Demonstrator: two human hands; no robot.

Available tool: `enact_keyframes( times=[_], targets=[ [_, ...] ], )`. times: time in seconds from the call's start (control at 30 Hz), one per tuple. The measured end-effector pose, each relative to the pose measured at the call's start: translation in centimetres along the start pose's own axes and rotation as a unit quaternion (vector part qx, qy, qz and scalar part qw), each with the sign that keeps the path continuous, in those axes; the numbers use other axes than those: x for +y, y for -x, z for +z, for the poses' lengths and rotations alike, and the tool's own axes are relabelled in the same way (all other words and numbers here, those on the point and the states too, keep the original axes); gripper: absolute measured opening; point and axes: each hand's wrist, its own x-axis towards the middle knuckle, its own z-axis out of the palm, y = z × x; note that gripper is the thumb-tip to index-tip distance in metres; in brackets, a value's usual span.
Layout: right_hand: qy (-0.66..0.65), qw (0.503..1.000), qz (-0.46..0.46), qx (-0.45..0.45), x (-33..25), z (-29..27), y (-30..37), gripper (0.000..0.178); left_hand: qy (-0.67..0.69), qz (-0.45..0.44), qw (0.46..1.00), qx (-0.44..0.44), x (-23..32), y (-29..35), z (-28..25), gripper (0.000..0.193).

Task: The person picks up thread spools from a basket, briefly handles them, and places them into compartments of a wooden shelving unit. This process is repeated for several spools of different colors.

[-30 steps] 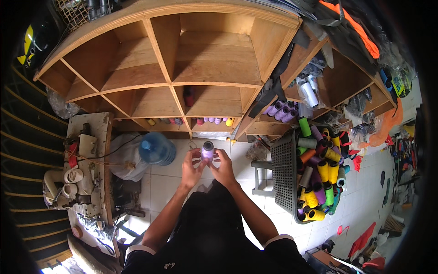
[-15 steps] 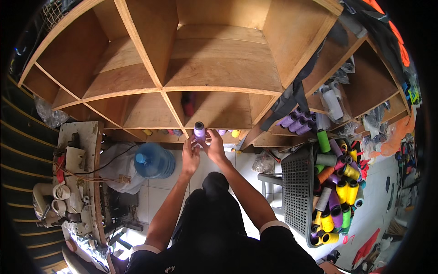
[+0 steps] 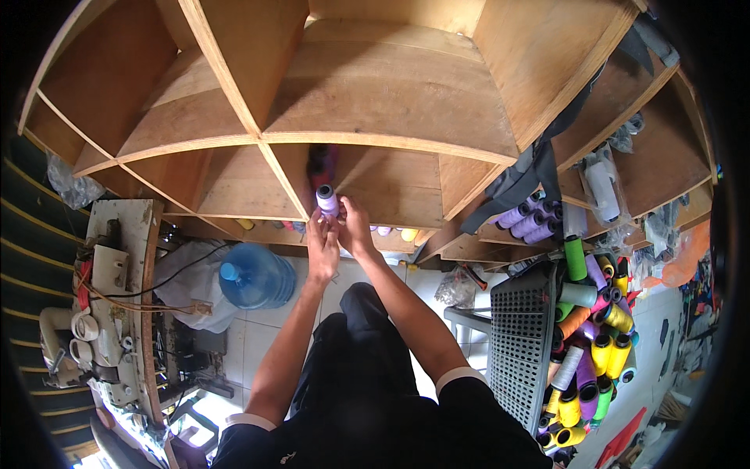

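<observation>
A light purple thread spool (image 3: 327,205) with a dark top stands upright between my hands, at the front of a lower shelf compartment. My left hand (image 3: 321,248) has its fingers closed round the spool's lower left side. From the right, my right hand (image 3: 355,228) grips the same spool with curled fingers. Just behind it, in the shadow of that compartment, are dark red thread spools (image 3: 318,162); how many is hard to make out. The wooden shelf unit (image 3: 383,141) spreads across the far side.
To the right stands a grey plastic basket (image 3: 522,336) heaped with coloured spools. More purple spools (image 3: 531,219) sit on a right-hand shelf near a hanging dark strap (image 3: 516,184). A blue water jug (image 3: 262,277) and a sewing machine (image 3: 101,328) are at the left.
Both hands have carried the purple spool farther forward and slightly left, to the lower compartment. My view has shifted, and the dark red spools show more.
</observation>
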Motion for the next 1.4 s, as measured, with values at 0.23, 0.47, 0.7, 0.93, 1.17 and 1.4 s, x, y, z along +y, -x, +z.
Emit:
enact_keyframes(
  times=[0.23,0.47,0.7,0.93,1.17,1.4],
  targets=[
    [0.115,0.993,-0.026,0.009,-1.7,-3.3,-0.2,0.034,-0.084,0.033,0.994,-0.056,-1.6,-1.0,1.6,0.059],
    [0.059,0.998,0.004,0.030,-0.2,-5.4,-7.8,0.026,-0.010,0.012,0.999,-0.043,0.2,-8.5,7.2,0.064],
    [0.174,0.984,-0.005,-0.031,7.3,-3.9,-15.3,0.040,0.064,-0.015,0.996,-0.052,-4.3,-16.9,9.4,0.063],
    [0.184,0.983,0.014,-0.021,7.9,-3.3,-20.6,0.036,0.294,0.075,0.950,-0.074,-9.2,-21.8,11.1,0.057],
    [0.178,0.984,0.020,-0.009,9.4,-4.3,-19.4,0.033,0.078,0.082,0.993,-0.045,-7.5,-22.0,11.7,0.051],
    [0.171,0.984,0.040,0.019,11.2,-6.9,-15.9,0.029,-0.053,0.097,0.993,-0.033,-6.5,-20.6,11.8,0.046]
  ],
)
